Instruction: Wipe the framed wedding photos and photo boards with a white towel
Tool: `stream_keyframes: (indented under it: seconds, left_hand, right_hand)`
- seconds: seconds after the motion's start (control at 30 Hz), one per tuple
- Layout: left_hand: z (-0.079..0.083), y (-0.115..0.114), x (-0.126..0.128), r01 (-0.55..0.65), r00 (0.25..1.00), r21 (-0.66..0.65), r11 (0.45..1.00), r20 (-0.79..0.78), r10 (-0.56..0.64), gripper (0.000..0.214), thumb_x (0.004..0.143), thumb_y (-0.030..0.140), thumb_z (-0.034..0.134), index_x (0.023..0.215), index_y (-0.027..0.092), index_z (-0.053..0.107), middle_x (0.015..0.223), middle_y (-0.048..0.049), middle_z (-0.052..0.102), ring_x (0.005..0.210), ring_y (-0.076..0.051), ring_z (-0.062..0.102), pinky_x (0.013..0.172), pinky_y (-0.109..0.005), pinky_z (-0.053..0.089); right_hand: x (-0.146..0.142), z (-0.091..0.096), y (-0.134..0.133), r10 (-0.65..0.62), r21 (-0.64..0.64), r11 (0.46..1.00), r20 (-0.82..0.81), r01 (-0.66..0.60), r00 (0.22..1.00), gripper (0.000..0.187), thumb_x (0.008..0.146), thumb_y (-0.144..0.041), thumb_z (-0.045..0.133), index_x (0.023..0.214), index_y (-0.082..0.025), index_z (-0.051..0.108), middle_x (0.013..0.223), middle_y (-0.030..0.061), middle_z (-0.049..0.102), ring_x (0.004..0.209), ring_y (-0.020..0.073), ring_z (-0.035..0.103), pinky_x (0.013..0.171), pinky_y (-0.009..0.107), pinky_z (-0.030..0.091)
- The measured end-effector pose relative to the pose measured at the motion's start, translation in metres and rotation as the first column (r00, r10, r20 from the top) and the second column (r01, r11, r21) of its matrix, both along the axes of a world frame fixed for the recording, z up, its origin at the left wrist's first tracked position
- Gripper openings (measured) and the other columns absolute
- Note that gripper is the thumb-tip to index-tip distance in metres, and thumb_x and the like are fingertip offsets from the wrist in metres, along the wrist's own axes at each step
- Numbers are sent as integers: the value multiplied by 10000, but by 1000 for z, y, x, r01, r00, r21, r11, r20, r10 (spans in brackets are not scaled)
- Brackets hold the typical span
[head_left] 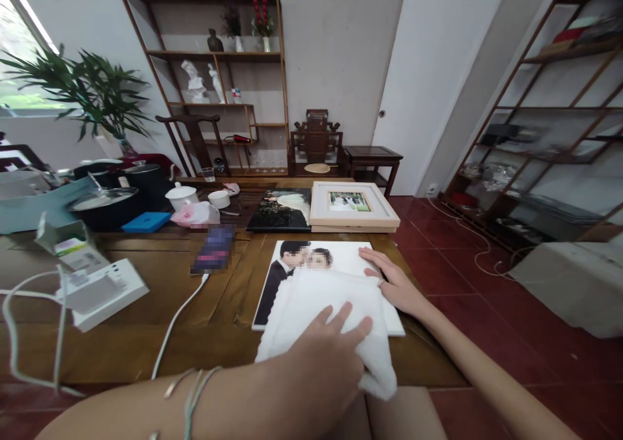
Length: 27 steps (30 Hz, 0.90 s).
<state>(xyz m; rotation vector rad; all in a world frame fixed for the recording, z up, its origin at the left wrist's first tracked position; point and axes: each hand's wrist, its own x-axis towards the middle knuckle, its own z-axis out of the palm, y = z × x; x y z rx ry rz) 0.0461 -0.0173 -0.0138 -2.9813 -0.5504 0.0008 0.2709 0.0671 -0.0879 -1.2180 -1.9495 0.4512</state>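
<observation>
A white cloth point(304, 304) is spread over the lower part of a white photo panel point(348, 253), which shows two people in formal dress. My left hand point(328, 355) lies on top of the cloth with its fingers apart. Along the panel's upper right side rests my right hand point(396, 281), fingers stretched out and partly on the panel's surface. The cloth and my left forearm hide much of the panel's near part.
Behind the panel lie a dark photo panel point(282, 209) and a pale framed picture point(360, 206). To the left, a phone point(213, 248) has a white cable point(178, 320). Further left are white boxes point(109, 294), a blue box point(146, 222) and pots point(104, 200) on the wooden table point(195, 342).
</observation>
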Motion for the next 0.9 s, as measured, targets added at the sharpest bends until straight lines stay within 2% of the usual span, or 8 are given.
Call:
stream_keyframes:
  seconds: [0.1, 0.2, 0.3, 0.4, 0.53, 0.7, 0.77, 0.9]
  left_hand:
    - [13, 18, -3, -80, 996, -87, 993, -39, 77, 282, 874, 322, 467, 1056, 195, 640, 1368, -56, 434, 1248, -316, 382, 940, -444, 395]
    - [21, 51, -3, -179, 983, -149, 972, -54, 173, 285, 902, 341, 435, 1080, 228, 626, 1389, -48, 406, 1270, -294, 361, 952, -430, 387]
    - [17, 83, -1, -278, 960, -115, 954, -40, 275, 320, 918, 387, 395, 1050, 228, 640, 1404, -59, 379, 1276, -298, 351, 952, -435, 382]
    - [6, 98, 2, -337, 941, -23, 941, 4, 337, 332, 917, 383, 398, 1051, 203, 642, 1398, -85, 386, 1270, -330, 344, 951, -482, 369]
    - [0, 81, 9, -329, 944, 16, 944, -1, 329, 276, 892, 332, 465, 1018, 190, 665, 1402, -112, 372, 1273, -368, 322, 955, -533, 346]
    - [4, 27, 13, -180, 971, -14, 984, -164, 175, 204, 838, 284, 534, 897, 181, 700, 1400, -111, 373, 1246, -401, 350, 912, -534, 389]
    - [3, 10, 11, -121, 979, -25, 992, -166, 115, 196, 824, 280, 544, 847, 177, 709, 1406, -117, 361, 1245, -418, 343, 905, -547, 389]
    - [4, -3, 2, -59, 990, -65, 996, -131, 50, 230, 839, 312, 517, 829, 183, 707, 1432, -83, 326, 1264, -407, 319, 914, -544, 388]
  right_hand:
    - [0, 0, 0, -8, 13, 1000, -5, 8, 1000, 377, 854, -235, 441, 1219, -257, 534, 1320, 73, 506, 1262, 243, 416, 1067, 468, 304]
    - [-1, 1, 0, -27, -12, 1000, 2, 27, 1000, 365, 861, -270, 454, 1216, -245, 533, 1313, 82, 511, 1261, 240, 418, 1064, 468, 310]
    - [-1, 2, -1, -22, -34, 999, 7, 22, 1000, 367, 871, -295, 453, 1224, -226, 524, 1325, 94, 499, 1274, 238, 398, 1070, 463, 302]
    - [-1, 2, -1, -19, -42, 999, 6, 19, 1000, 366, 875, -299, 453, 1226, -222, 522, 1340, 97, 485, 1280, 240, 389, 1076, 463, 291]
    - [-1, 1, 0, -17, -41, 999, 7, 17, 1000, 369, 876, -301, 449, 1232, -230, 516, 1343, 92, 482, 1283, 243, 385, 1076, 473, 288]
    - [0, 0, 0, -23, -18, 1000, 11, 23, 1000, 366, 871, -283, 445, 1223, -226, 526, 1325, 97, 496, 1264, 248, 410, 1066, 479, 304]
    - [0, 0, 0, -11, -4, 1000, 17, 11, 1000, 364, 869, -267, 439, 1221, -234, 529, 1327, 94, 494, 1264, 252, 410, 1063, 487, 304]
    - [0, 1, 1, -4, -2, 1000, 27, 4, 1000, 366, 871, -269, 429, 1220, -223, 532, 1324, 107, 495, 1261, 255, 412, 1061, 483, 309]
